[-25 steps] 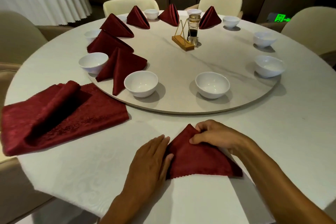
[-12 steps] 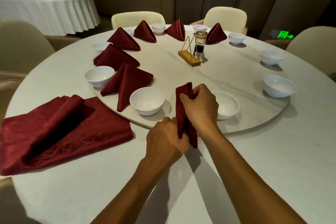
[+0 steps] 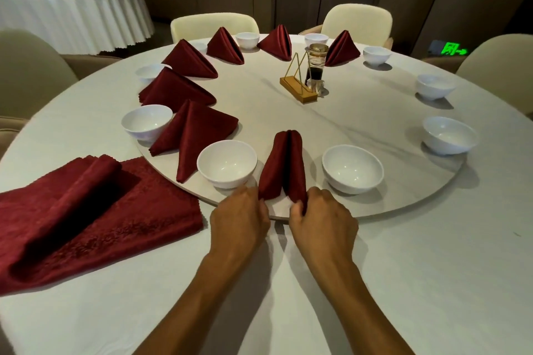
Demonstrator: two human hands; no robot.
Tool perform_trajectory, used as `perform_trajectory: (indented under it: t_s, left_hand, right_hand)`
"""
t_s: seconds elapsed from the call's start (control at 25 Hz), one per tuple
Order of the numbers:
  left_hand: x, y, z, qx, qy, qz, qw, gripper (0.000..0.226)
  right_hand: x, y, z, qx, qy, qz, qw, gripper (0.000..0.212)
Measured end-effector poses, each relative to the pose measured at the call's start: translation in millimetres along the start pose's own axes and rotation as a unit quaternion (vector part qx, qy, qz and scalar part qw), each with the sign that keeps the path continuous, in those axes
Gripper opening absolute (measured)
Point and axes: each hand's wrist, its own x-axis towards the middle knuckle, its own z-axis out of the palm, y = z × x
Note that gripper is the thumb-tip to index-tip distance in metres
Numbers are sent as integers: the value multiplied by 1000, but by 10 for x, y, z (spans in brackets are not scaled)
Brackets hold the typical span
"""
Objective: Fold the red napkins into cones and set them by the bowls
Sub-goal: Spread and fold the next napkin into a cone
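Note:
A folded red napkin cone (image 3: 284,166) stands on the near edge of the turntable (image 3: 375,204), between two white bowls (image 3: 227,163) (image 3: 352,168). My left hand (image 3: 240,217) pinches its lower left flap and my right hand (image 3: 321,215) pinches its lower right flap, spreading the base. Several finished red cones (image 3: 191,131) stand beside bowls along the turntable's left and far side. A stack of flat red napkins (image 3: 86,216) lies on the tablecloth at the left.
White bowls (image 3: 448,135) without cones line the turntable's right side. A wooden stand with a gold wire frame (image 3: 298,88) and a dark sauce bottle (image 3: 315,66) sit near the middle. Cream chairs ring the table; another clothed table (image 3: 75,11) stands far left.
The napkin went from lying flat on the tablecloth to being lifted, and now stands on the turntable edge between two bowls. Both hands moved forward with it and now spread its base.

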Motion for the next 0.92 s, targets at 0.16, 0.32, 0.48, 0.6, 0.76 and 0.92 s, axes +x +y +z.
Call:
perform_trajectory:
  t_s: [0.16,0.32,0.48,0.6,0.76,0.92]
  left_hand:
    - [-42,-123,34,-37,6,23,999,23]
    - [8,-187,76,-69,37,36,996,23]
    - [-122,-44,152,-37,48,137,989,28]
    - [-347,87,368,45,-75,253,964,58]
    - [-378,-14,484,131,-138,217,957,71]
    - [-373,-115,291,137,-154,202,957,74]
  right_hand:
    - [-42,124,-8,-20,-31,16,999,32]
    - [-6,156,-4,-30,-10,22,999,28]
    - [2,175,-56,-14,-27,27,999,35]
    - [-256,347,-84,17,-23,10,1000,39]
    - [-463,813,-243,27,5,-1,1000,29]
    - [-435,1132,-410,24,13,-21,999,29]
